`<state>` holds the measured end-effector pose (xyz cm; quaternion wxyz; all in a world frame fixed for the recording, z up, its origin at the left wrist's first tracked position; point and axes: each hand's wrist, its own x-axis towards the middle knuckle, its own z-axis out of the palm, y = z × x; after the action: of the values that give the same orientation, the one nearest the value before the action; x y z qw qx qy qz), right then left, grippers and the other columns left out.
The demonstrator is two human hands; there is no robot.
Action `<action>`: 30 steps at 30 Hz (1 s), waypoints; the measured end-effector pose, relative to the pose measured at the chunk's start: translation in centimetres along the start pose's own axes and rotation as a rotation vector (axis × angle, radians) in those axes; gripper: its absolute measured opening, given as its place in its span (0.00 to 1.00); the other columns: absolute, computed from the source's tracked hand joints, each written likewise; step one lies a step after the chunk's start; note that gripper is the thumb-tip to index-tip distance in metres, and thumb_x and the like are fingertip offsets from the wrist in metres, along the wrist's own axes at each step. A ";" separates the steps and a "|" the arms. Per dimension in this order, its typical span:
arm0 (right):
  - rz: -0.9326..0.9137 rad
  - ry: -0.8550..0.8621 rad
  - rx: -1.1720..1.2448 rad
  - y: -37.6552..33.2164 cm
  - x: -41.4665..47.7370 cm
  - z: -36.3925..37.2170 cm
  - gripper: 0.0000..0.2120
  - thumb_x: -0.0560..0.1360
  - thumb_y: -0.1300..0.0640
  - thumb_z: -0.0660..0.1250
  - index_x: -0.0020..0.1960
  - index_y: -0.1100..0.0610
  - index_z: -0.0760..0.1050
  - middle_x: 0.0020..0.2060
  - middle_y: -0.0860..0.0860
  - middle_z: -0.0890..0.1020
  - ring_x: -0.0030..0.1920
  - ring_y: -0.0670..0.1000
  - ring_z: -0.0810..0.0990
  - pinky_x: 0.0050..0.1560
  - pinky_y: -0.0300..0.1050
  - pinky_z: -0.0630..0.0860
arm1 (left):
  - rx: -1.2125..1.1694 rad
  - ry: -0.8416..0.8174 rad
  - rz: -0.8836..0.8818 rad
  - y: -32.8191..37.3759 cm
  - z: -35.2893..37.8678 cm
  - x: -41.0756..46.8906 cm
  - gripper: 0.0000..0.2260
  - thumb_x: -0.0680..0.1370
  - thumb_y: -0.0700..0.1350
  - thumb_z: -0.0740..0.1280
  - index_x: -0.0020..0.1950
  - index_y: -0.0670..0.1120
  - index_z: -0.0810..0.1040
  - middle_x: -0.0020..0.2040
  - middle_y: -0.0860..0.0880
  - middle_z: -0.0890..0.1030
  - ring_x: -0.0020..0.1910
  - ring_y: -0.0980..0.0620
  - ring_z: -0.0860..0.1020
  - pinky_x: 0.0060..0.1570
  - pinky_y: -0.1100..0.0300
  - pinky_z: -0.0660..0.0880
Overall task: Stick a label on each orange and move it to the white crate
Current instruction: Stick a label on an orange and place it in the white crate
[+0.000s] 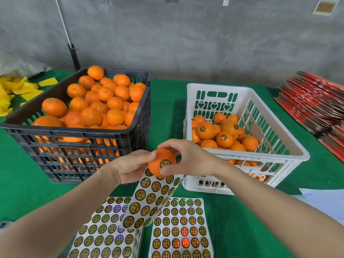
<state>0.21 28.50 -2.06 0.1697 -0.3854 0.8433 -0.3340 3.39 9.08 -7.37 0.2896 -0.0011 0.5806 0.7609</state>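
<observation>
While both hands meet at frame centre, scene runs left to right. Yellow paper scraps (20, 90) upper left. One black crate (78, 144) left of centre, heaped with unlabelled oranges (96, 107), too many to count. Left hand (130, 164) gripping one curled label strip (150, 198), fingers closed on it. One orange (161, 162), one label (165, 163) stuck on, pinched by right hand (188, 157). Two flat label sheets (179, 229) bottom centre. One white crate (260, 149) right, three labelled oranges visible. Red stack (314, 105) far right.
</observation>
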 end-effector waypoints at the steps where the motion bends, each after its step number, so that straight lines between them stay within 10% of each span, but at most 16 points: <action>1: -0.016 0.029 0.012 -0.1 0.0 0.0 0.26 0.68 0.48 0.75 0.63 0.51 0.72 0.55 0.45 0.77 0.55 0.45 0.77 0.54 0.43 0.77 | 0.009 -0.003 0.006 0.4 0.0 0.0 0.49 0.49 0.63 0.82 0.62 0.36 0.76 0.58 0.36 0.80 0.56 0.39 0.80 0.54 0.49 0.78; 5: -0.004 0.230 0.322 0.6 0.6 -2.8 0.24 0.63 0.49 0.77 0.57 0.50 0.76 0.51 0.43 0.81 0.50 0.43 0.80 0.51 0.40 0.78 | 0.015 0.058 0.018 1.8 -0.2 0.0 0.47 0.51 0.68 0.78 0.59 0.37 0.81 0.58 0.34 0.80 0.56 0.38 0.80 0.51 0.48 0.79; 9: 0.290 0.548 0.254 6.4 2.6 -8.8 0.11 0.69 0.55 0.73 0.49 0.57 0.78 0.41 0.54 0.80 0.46 0.49 0.79 0.47 0.47 0.77 | 0.009 0.181 0.055 2.3 -1.1 0.0 0.38 0.48 0.44 0.85 0.56 0.40 0.77 0.48 0.36 0.83 0.44 0.40 0.83 0.45 0.47 0.79; 13: 0.533 0.260 -0.090 12.0 3.5 -9.4 0.11 0.67 0.55 0.72 0.44 0.61 0.75 0.39 0.56 0.76 0.39 0.52 0.77 0.32 0.43 0.69 | 0.050 0.195 0.039 3.1 -1.0 -0.4 0.22 0.67 0.42 0.68 0.60 0.41 0.79 0.54 0.35 0.82 0.49 0.38 0.82 0.49 0.47 0.77; 16: 0.604 0.012 -0.282 13.3 4.5 -8.5 0.23 0.70 0.54 0.72 0.60 0.66 0.75 0.59 0.60 0.78 0.56 0.58 0.77 0.53 0.52 0.77 | 0.020 0.210 0.036 3.6 -1.0 -0.5 0.18 0.68 0.43 0.65 0.55 0.41 0.83 0.52 0.36 0.83 0.47 0.38 0.83 0.45 0.48 0.80; 21: 0.155 0.378 -0.172 9.1 4.6 -8.4 0.16 0.74 0.59 0.69 0.61 0.57 0.74 0.59 0.50 0.77 0.61 0.51 0.75 0.57 0.38 0.70 | -0.052 0.079 0.070 4.1 -0.8 -1.1 0.26 0.65 0.42 0.75 0.62 0.40 0.79 0.58 0.34 0.80 0.54 0.35 0.80 0.51 0.42 0.78; 25: -0.147 0.034 0.316 3.3 3.3 -7.7 0.13 0.75 0.66 0.66 0.59 0.59 0.73 0.57 0.50 0.79 0.61 0.45 0.77 0.60 0.37 0.73 | -0.078 0.007 0.063 4.2 -1.0 -1.0 0.32 0.59 0.44 0.80 0.62 0.39 0.79 0.57 0.35 0.80 0.53 0.36 0.81 0.53 0.41 0.78; 30: -0.118 -0.076 0.294 1.3 2.6 -6.7 0.13 0.73 0.69 0.68 0.51 0.54 0.71 0.40 0.51 0.81 0.40 0.44 0.81 0.43 0.37 0.75 | -0.036 -0.040 0.062 4.2 -1.0 -0.9 0.30 0.61 0.45 0.79 0.62 0.40 0.79 0.59 0.35 0.80 0.54 0.37 0.80 0.55 0.43 0.77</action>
<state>-5.82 30.00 1.73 0.2362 -0.4175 0.7543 -0.4482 1.92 7.11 -3.66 0.2773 0.0270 0.5606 0.7798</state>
